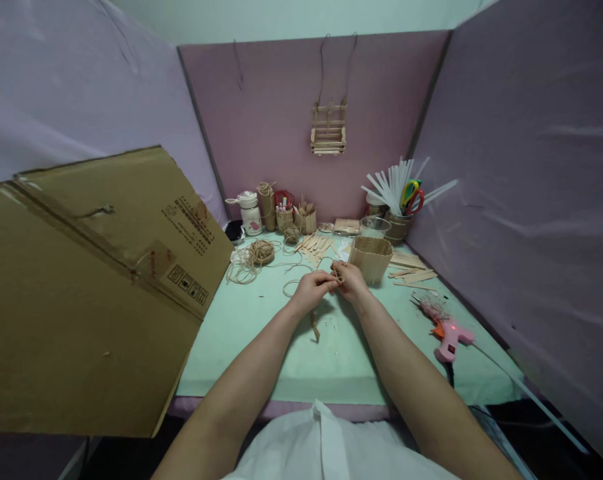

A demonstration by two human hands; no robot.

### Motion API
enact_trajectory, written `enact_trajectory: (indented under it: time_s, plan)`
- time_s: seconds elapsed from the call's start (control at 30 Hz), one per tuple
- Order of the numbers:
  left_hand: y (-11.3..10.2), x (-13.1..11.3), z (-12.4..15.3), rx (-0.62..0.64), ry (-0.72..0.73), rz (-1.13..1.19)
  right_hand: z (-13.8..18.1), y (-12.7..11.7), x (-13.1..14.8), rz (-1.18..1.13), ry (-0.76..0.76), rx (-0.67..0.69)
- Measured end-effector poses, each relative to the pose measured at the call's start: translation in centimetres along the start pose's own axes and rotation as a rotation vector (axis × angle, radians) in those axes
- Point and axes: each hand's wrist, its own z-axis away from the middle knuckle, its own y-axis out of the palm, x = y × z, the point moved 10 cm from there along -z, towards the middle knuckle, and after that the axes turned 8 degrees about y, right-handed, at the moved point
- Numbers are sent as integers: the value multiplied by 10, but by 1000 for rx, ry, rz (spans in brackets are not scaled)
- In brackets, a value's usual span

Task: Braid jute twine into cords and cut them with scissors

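My left hand (315, 291) and my right hand (350, 280) meet over the middle of the table, fingers pinched together. Between them is a small loop of brown twine (338, 277), gripped by both. Loose twine trails left across the cloth to a twine ball (261, 251). Just beyond my right hand stands a box of craft sticks (371, 259), upright and apart from the fingers. A short brown strip (315, 328) shows below my left hand; whether it joins the twine I cannot tell.
A pink glue gun (449, 335) with a lit red light lies at the right. Loose craft sticks (315, 247) lie behind my hands. A pot (399, 228) holds white glue sticks and scissors (411, 197). A large cardboard sheet (96, 300) leans over the left side.
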Motion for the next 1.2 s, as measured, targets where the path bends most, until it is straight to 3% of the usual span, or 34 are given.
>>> enact_trajectory:
  time_s: [0.1, 0.2, 0.3, 0.4, 0.7, 0.87, 1.1, 1.2]
  plan:
    - [-20, 17, 0, -163, -104, -20, 8, -4, 17, 216, -147, -121]
    - [-42, 31, 3, -328, -159, -75, 34, 5, 52, 475, -499, -214]
    - [-53, 33, 3, -379, -142, -133, 64, 33, 71, 675, -821, -123]
    - [-53, 29, 3, -375, -122, -192, 78, 50, 72, 791, -942, -26]
    - [-53, 29, 4, -387, -123, -193, 66, 48, 67, 859, -892, -16]
    - [-58, 41, 5, -401, -175, -235, 50, 45, 56, 852, -750, -24]
    - [-46, 39, 1, -261, -180, -358, 46, 39, 57, 715, -722, -35]
    - [-40, 41, 2, -216, -194, -333, 41, 33, 54, 627, -641, -31]
